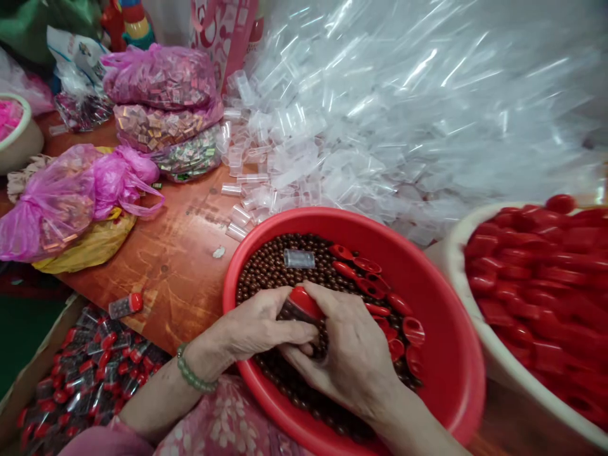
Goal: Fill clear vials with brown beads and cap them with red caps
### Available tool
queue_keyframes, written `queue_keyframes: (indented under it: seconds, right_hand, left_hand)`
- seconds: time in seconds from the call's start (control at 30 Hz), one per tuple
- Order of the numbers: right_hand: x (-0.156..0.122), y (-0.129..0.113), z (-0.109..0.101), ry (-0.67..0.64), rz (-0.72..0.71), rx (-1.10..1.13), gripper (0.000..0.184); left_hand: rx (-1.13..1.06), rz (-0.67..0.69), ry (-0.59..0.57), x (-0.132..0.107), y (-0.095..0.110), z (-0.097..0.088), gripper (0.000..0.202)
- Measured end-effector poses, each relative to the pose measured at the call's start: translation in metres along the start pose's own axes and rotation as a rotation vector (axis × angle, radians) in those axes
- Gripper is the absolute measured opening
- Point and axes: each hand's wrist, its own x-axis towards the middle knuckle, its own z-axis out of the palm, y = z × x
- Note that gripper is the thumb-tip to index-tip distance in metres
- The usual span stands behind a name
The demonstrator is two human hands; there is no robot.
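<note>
My left hand [259,324] and my right hand [349,348] meet over a red basin [449,354], both closed around a small clear container with a red cap [304,301]. Fingers hide most of its body. Shiny dark brown beads [268,269] fill the basin's bottom. On the beads lies one clear plastic tube [299,258], short and uncapped, just beyond my hands. Several loose red caps [373,285] lie along the basin's right side.
A big heap of clear tubes [304,152] covers the back. At right stands a white tub [458,253] of red caps. Bags of small pieces [164,120] sit back left. A capped container [125,305] lies at the table edge, above a box of capped containers [90,373].
</note>
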Motion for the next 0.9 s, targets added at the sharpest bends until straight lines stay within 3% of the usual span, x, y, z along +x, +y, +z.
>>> queue_keyframes:
  seconds: [0.27,0.43,0.53,0.7,0.8,0.9]
  right_hand:
    - [0.005,0.006,-0.009,0.060,-0.123,-0.020,0.060]
    - [0.003,0.006,-0.012,-0.032,-0.103,0.004,0.060]
    - [0.002,0.002,-0.009,-0.119,-0.105,-0.053,0.057]
    - [0.000,0.008,-0.003,-0.103,-0.155,-0.106,0.055]
    - [-0.004,0.018,-0.006,-0.084,-0.282,-0.050,0.056]
    - [-0.011,0.027,-0.015,-0.067,-0.351,-0.083,0.059]
  left_hand:
    - [-0.095,-0.061,-0.028,-0.001,-0.003,0.007,0.045]
    - [-0.126,-0.114,-0.005,0.007,-0.009,0.005,0.063]
    - [-0.147,-0.122,0.148,0.016,-0.012,0.008,0.068]
    - [-0.259,-0.025,0.480,0.023,-0.013,0.025,0.032]
    - [-0.198,0.028,0.547,0.023,-0.017,0.035,0.020]
    - [-0.044,-0.003,0.534,0.020,-0.019,0.042,0.022]
